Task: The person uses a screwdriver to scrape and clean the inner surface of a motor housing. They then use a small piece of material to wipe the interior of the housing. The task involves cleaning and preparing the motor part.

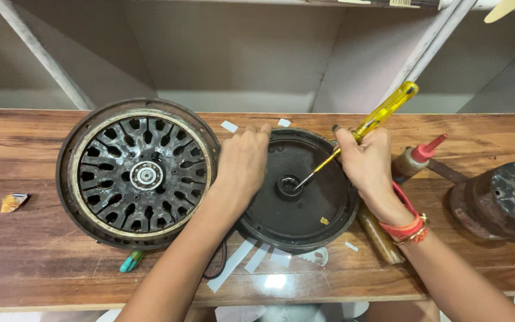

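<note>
A round black motor cover (305,209) lies open side up on the wooden bench (43,262). My left hand (242,164) rests flat on its left rim and holds it steady. My right hand (368,161) grips a screwdriver with a clear yellow handle (385,110). Its metal shaft slants down left, and the tip reaches the central bearing hole (289,185) of the cover. Red bangles sit on my right wrist.
A slotted round rotor housing (138,173) lies at the left, touching the cover. A bottle with a red nozzle (418,158) and a rusty motor part (502,200) sit at the right. White paper strips (239,262), a teal tool tip (131,261) and a crumpled wrapper (14,201) lie about.
</note>
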